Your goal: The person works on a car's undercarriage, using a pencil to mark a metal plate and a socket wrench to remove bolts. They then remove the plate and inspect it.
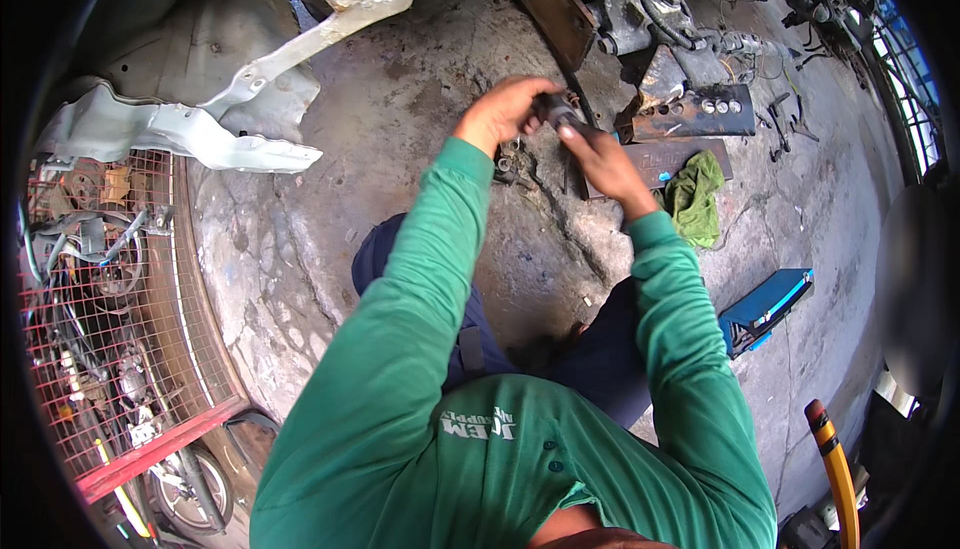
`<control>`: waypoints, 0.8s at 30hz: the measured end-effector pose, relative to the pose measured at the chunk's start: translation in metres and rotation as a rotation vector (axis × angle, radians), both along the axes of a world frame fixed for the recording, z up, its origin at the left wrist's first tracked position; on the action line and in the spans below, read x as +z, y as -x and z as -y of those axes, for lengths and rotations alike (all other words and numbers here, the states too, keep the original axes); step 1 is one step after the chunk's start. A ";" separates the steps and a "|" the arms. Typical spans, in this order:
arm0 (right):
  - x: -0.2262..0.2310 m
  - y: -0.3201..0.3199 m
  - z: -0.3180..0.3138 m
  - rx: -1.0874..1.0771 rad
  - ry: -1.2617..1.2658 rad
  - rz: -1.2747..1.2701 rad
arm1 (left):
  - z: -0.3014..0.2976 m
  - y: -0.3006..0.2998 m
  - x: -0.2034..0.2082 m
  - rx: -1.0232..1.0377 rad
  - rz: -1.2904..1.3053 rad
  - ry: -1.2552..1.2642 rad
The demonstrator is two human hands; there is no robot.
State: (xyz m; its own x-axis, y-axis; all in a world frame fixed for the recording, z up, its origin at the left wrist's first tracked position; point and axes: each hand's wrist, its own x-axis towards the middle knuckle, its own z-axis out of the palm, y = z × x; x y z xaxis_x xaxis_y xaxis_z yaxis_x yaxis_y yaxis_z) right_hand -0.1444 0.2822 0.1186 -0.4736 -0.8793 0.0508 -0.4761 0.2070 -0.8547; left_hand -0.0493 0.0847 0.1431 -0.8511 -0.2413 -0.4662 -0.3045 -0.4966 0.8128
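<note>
My left hand (503,113) and my right hand (606,163) meet over the concrete floor, both closed around a short dark cylindrical part (561,112). My right thumb presses along its near side, while the left fingers curl at its other end, partly smeared by motion. Its exact kind I cannot make out. Beneath the hands, several small ring-shaped metal pieces (508,161) lie on the floor. A flat dark steel plate (660,161) lies beside my right hand, and a crumpled green cloth (697,199) rests partly on its edge.
A rusty steel piece with a row of holes (690,121) lies beyond the plate. Greasy machine parts (650,9) crowd the far right. Bent pale sheet metal (200,129) juts in at left above a red wire-mesh cage (130,279). A blue-black case (768,309) lies at right.
</note>
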 end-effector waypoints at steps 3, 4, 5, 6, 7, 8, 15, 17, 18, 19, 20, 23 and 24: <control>0.022 -0.023 0.059 -0.141 -0.062 -0.133 | 0.020 -0.017 0.036 0.236 -0.067 0.231; 0.034 -0.024 0.077 -0.154 -0.080 -0.112 | 0.028 -0.020 0.042 0.223 -0.095 0.242; 0.026 -0.022 0.093 -0.179 0.000 -0.161 | 0.022 -0.015 0.039 0.339 -0.189 0.333; 0.020 -0.019 0.111 -0.202 0.085 -0.216 | 0.019 -0.009 0.031 0.458 -0.292 0.424; 0.019 -0.024 0.125 -0.190 0.098 -0.283 | 0.032 -0.005 0.024 0.510 -0.346 0.514; 0.018 -0.027 0.138 -0.181 0.110 -0.351 | 0.046 0.000 0.018 0.572 -0.258 0.611; 0.004 -0.026 0.153 -0.152 0.121 -0.204 | 0.092 0.033 -0.001 0.675 -0.522 0.562; -0.012 -0.021 0.150 -0.160 0.124 -0.231 | 0.095 0.038 -0.004 0.730 -0.564 0.487; -0.014 -0.023 0.148 -0.160 0.115 -0.212 | 0.096 0.037 -0.002 0.756 -0.580 0.453; -0.015 -0.025 0.144 -0.158 0.108 -0.192 | 0.095 0.034 -0.002 0.750 -0.549 0.454; -0.017 -0.026 0.141 -0.156 0.100 -0.173 | 0.095 0.033 0.000 0.724 -0.546 0.484; -0.017 -0.031 0.141 -0.144 0.106 -0.106 | 0.098 0.029 0.006 0.675 -0.541 0.585; -0.017 -0.032 0.141 -0.139 0.105 -0.083 | 0.100 0.028 0.008 0.648 -0.505 0.645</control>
